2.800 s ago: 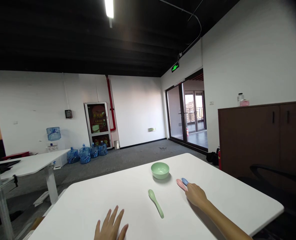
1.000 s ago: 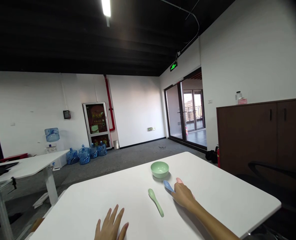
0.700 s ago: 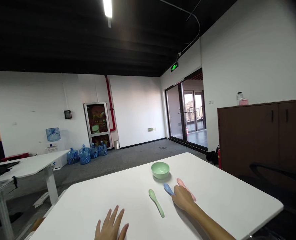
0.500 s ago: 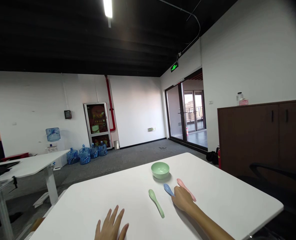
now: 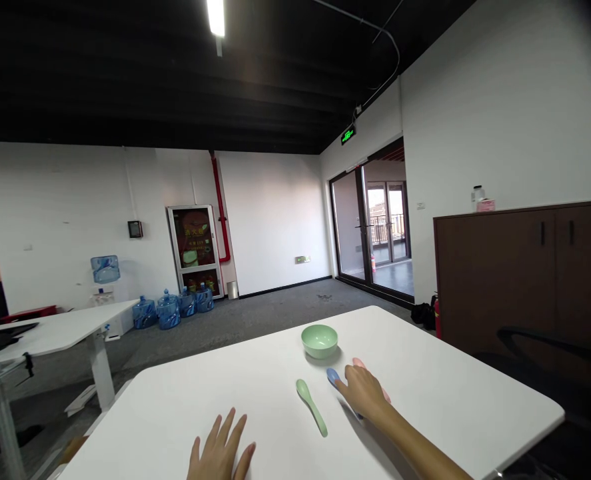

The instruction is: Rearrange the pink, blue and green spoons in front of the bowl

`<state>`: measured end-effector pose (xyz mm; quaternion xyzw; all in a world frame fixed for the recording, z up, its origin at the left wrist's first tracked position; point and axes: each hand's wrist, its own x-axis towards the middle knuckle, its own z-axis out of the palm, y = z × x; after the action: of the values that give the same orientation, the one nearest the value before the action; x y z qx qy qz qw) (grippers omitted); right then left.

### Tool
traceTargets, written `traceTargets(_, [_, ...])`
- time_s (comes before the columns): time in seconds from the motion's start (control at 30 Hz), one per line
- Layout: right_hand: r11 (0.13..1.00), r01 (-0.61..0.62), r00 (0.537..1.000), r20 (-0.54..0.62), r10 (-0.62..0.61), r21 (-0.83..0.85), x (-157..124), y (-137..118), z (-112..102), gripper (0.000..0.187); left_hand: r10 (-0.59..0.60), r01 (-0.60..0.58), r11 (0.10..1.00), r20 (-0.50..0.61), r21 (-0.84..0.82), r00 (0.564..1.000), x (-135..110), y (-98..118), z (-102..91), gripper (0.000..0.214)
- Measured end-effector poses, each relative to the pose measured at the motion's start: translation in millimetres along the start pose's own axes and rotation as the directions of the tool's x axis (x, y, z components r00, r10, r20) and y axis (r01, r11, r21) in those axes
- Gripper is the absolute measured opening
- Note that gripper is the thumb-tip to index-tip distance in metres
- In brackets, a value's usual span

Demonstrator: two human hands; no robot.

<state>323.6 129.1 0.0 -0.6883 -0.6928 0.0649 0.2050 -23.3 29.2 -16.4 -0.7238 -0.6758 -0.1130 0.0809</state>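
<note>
My right hand (image 5: 365, 391) hovers over or touches the blue spoon (image 5: 332, 377) and the pink spoon (image 5: 358, 363), covering much of both. Its thumb reaches out by the blue spoon's bowl, while the other fingers bend down out of sight, so a grip cannot be made out. To the left, a green spoon (image 5: 312, 407) lies on the white table (image 5: 255, 387). Behind the spoons stands a light green bowl (image 5: 319, 341). My left hand (image 5: 220, 450) rests palm down near the front edge with fingers spread, holding nothing.
A brown cabinet (image 5: 495, 267) stands to the right, with a dark chair (image 5: 550, 347) before it. Several blue water bottles (image 5: 168, 311) are on the floor at the back left, near another white table (image 5: 70, 327). A glass door (image 5: 348, 227) is at the back.
My right hand has shifted slightly left and away from me, now hiding more of the pink spoon. Part of the blue spoon's handle shows below it. My left hand is nearly still.
</note>
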Motion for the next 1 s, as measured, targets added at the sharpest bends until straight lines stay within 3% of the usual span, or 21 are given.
traceTargets(0.2, [0.985, 0.168, 0.985, -0.057, -0.165, 0.043, 3, -17, -14, 0.058, -0.042, 0.042, 0.999, 0.009, 0.012, 0.999, 5, 5, -9.8, 0.054])
traceTargets(0.4, [0.958, 0.259, 0.95, 0.145, -0.275, 0.124, -16, -29, -17, 0.08, -0.07, 0.069, 0.997, 0.044, 0.019, 0.997, 6, 12, -17.3, 0.055])
traceTargets(0.57, [0.953, 0.281, 0.939, 0.174, -0.297, 0.109, -27, -29, -11, 0.082, -0.075, 0.075, 0.997, 0.052, 0.01, 0.996, 4, 12, -20.5, 0.055])
traceTargets(1.0, [0.948, 0.305, 0.943, 0.107, -0.314, 0.093, -29, -12, 0, 0.077, -0.057, 0.056, 0.998, -0.02, -0.032, 0.998, 0, 10, -11.6, 0.053])
